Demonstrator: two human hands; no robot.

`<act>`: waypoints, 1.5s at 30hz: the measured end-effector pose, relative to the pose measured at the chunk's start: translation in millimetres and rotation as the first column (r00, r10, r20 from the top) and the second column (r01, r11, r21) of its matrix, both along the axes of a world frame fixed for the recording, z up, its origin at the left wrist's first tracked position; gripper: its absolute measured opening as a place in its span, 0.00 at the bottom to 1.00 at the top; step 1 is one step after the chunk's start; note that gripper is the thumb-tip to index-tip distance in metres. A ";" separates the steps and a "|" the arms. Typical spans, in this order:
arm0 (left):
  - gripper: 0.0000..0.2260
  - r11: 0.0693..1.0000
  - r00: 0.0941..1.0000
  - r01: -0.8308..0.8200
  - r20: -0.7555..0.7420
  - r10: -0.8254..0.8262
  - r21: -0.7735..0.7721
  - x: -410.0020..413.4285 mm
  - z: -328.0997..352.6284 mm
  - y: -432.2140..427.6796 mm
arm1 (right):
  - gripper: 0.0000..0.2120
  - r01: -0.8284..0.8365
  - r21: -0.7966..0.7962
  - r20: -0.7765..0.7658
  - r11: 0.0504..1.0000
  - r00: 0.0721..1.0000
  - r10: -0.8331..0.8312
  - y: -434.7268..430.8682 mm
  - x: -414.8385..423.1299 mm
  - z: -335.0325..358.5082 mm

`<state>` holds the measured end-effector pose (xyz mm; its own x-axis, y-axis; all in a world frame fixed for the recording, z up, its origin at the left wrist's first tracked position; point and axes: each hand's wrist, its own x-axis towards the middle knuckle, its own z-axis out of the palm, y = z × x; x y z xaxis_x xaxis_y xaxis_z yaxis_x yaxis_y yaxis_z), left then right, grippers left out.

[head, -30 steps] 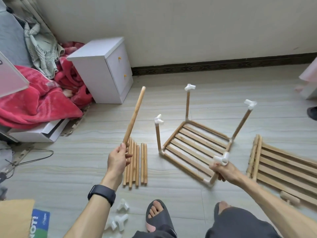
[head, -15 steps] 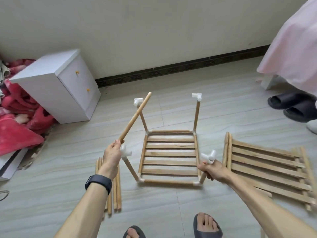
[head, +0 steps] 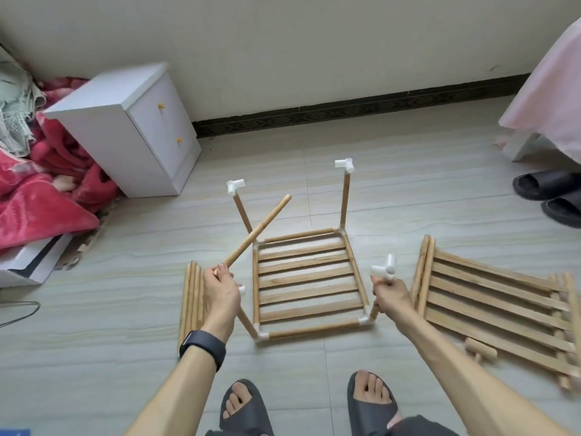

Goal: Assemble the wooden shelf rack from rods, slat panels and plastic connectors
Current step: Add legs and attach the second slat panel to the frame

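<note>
Above left grip [head: 220, 287], tilted rod [head: 257, 236]

Soft even daylight, faint shadows, wide-angle edge distortion, slight blur.

connector [head: 241, 290]: mostly behind left hand [head: 220, 291] | slat panel [head: 487, 306]: cut by right edge

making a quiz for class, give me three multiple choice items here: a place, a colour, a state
1. Where do the spare slat panels lie? A left of the frame B right of it C atop it
2. What colour are the connectors? A black B white C red
3. The left hand is: A open B curled, empty C holding a loose rod
Answers: B, they lie to its right; B, every joint piece is white; C, it grips the rod's near end.
</note>
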<state>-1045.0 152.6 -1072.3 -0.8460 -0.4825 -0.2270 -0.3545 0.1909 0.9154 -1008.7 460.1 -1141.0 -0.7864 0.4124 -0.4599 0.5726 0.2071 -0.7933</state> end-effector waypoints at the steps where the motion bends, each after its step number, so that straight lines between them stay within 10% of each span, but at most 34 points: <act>1: 0.11 0.999 0.999 -0.032 0.002 0.032 -0.001 4.0 1.0 -1.4 | 0.18 -0.073 0.021 0.014 0.997 0.997 0.073 -0.4 2.8 -0.9; 20: 0.11 0.977 0.994 -0.113 -0.015 0.112 -0.182 5.8 -22.5 -18.2 | 0.18 -0.303 -0.009 -0.003 0.953 0.953 0.303 10.5 12.4 -0.9; 35: 0.12 0.971 0.975 0.150 -0.134 -0.177 -0.186 3.5 30.0 -44.7 | 0.21 -0.181 -0.063 0.061 0.981 0.981 0.185 2.2 42.7 14.6; 40: 0.12 0.822 0.830 0.500 -0.121 -0.545 -0.274 13.6 66.7 -50.4 | 0.31 -0.336 -0.371 0.040 0.866 0.925 0.377 -35.3 75.7 70.8; 45: 0.08 0.530 0.662 0.621 0.024 -0.749 -0.577 27.3 63.3 -34.7 | 0.29 -0.170 -0.779 -0.185 0.604 0.982 0.038 -79.2 43.7 118.5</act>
